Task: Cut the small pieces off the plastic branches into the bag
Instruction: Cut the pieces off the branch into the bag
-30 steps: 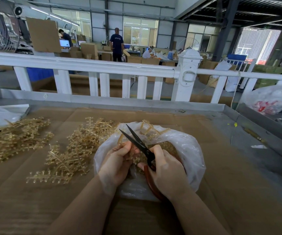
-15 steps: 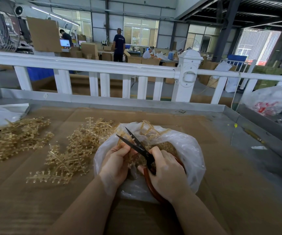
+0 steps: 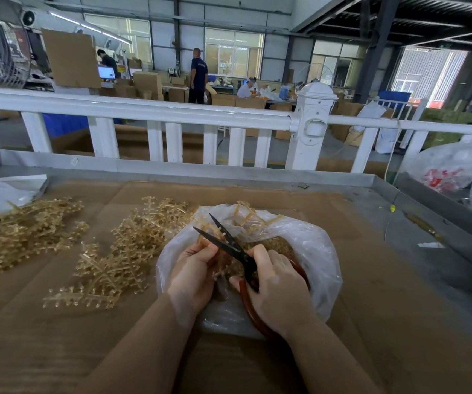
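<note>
Right now, low in the middle of the frame, the left hand [image 3: 193, 275] pinches a plastic branch [image 3: 215, 245] over the bag [image 3: 308, 251]. The right hand [image 3: 274, 291] grips the scissors [image 3: 226, 243], blades apart. This looks mid-snip; next, squeeze shut. More branches [image 3: 121, 251] wait at left.

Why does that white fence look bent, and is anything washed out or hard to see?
Head view: the wide-angle lens bows the white fence; daylight blows out the far doorway; the clear bag shows glare; the scissors, right hand and left hand are sharp; distant workers are small and soft.
</note>
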### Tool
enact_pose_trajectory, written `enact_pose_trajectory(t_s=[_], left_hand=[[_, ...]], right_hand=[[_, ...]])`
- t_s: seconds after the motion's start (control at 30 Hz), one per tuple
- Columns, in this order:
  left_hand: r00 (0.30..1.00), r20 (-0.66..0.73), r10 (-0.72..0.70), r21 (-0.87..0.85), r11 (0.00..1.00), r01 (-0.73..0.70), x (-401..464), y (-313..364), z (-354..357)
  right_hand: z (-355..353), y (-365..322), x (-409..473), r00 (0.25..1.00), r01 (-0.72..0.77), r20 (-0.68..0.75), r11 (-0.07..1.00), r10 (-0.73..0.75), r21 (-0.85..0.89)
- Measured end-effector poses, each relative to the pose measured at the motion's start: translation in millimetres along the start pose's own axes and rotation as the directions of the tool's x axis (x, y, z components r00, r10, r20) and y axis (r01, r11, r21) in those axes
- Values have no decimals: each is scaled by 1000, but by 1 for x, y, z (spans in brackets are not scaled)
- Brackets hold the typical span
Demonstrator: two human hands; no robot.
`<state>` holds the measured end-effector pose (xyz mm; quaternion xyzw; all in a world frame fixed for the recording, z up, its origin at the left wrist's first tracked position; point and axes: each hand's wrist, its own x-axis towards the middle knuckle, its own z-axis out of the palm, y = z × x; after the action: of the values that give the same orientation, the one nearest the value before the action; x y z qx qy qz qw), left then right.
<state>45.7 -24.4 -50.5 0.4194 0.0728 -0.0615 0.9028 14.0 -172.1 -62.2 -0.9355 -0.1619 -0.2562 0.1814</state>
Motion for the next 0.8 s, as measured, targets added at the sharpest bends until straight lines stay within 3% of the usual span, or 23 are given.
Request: enact_pose_trajectory(t_s=[0.8], left_hand=[[996, 37, -80, -37, 996, 82, -6, 7, 3]], right_hand=[[1, 0, 1, 999, 19, -41, 1000, -18, 13]])
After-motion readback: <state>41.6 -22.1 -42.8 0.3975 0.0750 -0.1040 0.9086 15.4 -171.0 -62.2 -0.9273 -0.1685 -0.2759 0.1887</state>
